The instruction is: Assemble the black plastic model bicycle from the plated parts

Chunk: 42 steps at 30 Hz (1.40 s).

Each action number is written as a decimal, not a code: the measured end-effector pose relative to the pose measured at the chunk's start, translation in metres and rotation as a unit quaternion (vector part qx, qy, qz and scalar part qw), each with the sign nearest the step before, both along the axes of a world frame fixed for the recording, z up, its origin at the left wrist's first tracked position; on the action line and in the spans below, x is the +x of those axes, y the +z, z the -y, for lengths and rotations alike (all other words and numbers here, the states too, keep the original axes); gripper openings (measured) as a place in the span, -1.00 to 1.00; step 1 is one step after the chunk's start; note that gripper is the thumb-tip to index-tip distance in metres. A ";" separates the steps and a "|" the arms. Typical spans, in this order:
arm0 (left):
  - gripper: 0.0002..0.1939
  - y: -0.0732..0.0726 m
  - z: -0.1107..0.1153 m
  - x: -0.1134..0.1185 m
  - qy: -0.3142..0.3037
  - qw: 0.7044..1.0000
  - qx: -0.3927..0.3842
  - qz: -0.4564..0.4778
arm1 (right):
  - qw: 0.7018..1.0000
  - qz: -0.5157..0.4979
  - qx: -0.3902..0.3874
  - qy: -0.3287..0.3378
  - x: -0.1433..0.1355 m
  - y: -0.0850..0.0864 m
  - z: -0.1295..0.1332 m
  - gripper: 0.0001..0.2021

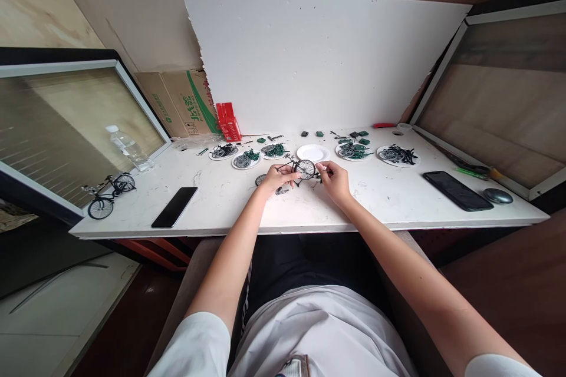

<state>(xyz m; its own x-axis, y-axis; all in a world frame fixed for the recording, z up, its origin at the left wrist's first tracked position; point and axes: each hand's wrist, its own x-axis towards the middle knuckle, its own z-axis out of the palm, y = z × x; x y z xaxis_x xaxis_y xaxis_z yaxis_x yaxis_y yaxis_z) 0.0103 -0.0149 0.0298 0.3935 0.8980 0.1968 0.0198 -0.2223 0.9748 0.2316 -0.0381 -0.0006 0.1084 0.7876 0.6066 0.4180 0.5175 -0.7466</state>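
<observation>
Your left hand (280,178) is grasping a small model bicycle (293,162), thumb and fingers closed about its body. The bicycle lies between your hands, above the worktop (230,206), its long axis running roughly crosswise from your left hand towards your right. Its spoked wheel (305,169) sticks out to the right of your left fingertips, its round side turned mostly towards you. The relation that matters is here: the wheel's outer rim is just beside your right hand (335,180), so that hand is the nearer one to this free end, while the left bears the body. Your right thumb and fingertips are drawn together by the rim; whether they pinch a small part or touch the wheel, you cannot tell from this view. Under and just left of your left hand, another small wheel (260,179) rests on the worktop. Beyond your hands, a white plate (313,153) sits nearly in line with the held wheel. A plate of green and grey parts (246,159) lies beyond and left of your left hand, and a plate of dark parts (398,155) lies beyond and right of your right hand
</observation>
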 end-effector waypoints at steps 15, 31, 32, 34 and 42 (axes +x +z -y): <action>-0.53 -0.004 -0.004 -0.001 -0.007 0.999 -0.016 -0.042 | 0.995 -0.014 0.036 0.095 -0.004 0.001 0.004 -0.53; -0.52 -0.004 -0.004 -0.002 -0.012 0.999 -0.007 -0.052 | 0.987 0.115 0.102 0.044 -0.001 -0.005 -0.001 -0.66; -0.52 -0.004 -0.003 -0.001 -0.012 0.999 -0.005 -0.050 | 0.985 0.130 0.105 0.038 -0.001 -0.006 -0.001 -0.68; -0.53 -0.002 -0.002 -0.001 -0.013 0.999 -0.004 -0.046 | 0.982 0.156 0.108 0.021 -0.001 -0.008 -0.001 -0.72; -0.56 0.002 0.003 0.000 -0.009 0.999 0.003 -0.034 | 0.971 0.206 0.113 -0.032 -0.003 -0.009 0.001 -0.67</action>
<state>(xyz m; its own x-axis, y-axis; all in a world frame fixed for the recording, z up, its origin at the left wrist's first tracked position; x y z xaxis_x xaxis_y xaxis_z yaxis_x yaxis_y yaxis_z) 0.0102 -0.0180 0.0322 0.4216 0.8900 0.1735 0.0829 -0.2283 0.9700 0.2286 -0.0391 -0.0095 -0.1368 0.6294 0.7649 0.6941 0.6118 -0.3794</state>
